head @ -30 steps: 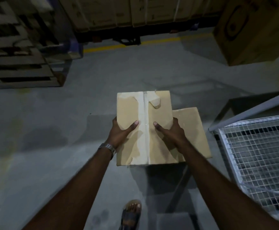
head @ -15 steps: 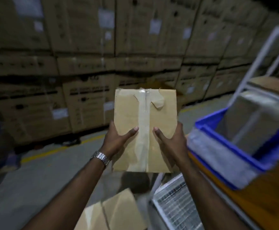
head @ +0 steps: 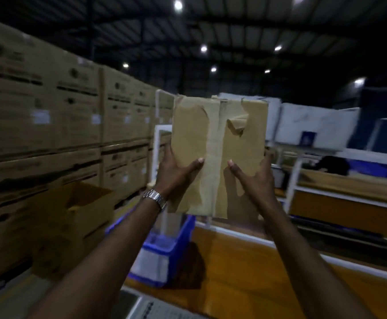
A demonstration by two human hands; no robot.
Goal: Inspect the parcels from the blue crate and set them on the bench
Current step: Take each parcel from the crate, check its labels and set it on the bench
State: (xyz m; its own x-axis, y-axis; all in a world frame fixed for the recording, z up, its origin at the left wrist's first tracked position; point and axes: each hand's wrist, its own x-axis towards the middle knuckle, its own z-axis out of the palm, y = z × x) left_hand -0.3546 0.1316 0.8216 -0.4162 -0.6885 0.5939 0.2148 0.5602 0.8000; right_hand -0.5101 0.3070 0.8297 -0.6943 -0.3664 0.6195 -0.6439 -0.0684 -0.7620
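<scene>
Up in front of the camera, above the bench [head: 245,270], one brown cardboard parcel [head: 219,153] is held upright in the air, its broad face turned toward the viewer. Its surface is flat and tan, crossed top to bottom by a single strip of pale tape down the middle, with a second band of tape along the top edge; a loose, crumpled flap of tape or paper curls off the face right of the strip (the picture is too blurred to tell which). Darker patches mark the face on both sides of the strip.

Two hands hold it by its lower half. The left hand [head: 176,178] wraps the left edge, thumb pressed flat on the front face and fingers hidden behind. The right hand [head: 255,180] clasps the right edge the same way, thumb on the front, fingers round the back. The parcel rises well above both hands, and the two thumb tips lie close to either side of the tape strip without touching each other. One wristwatch [head: 155,198] sits on the left wrist.

Below the parcel, one blue crate [head: 164,252] stands on the orange bench top, at its left end. To the left of it sits one open cardboard carton [head: 81,217], in front of a wall of stacked boxes [head: 49,125].
</scene>
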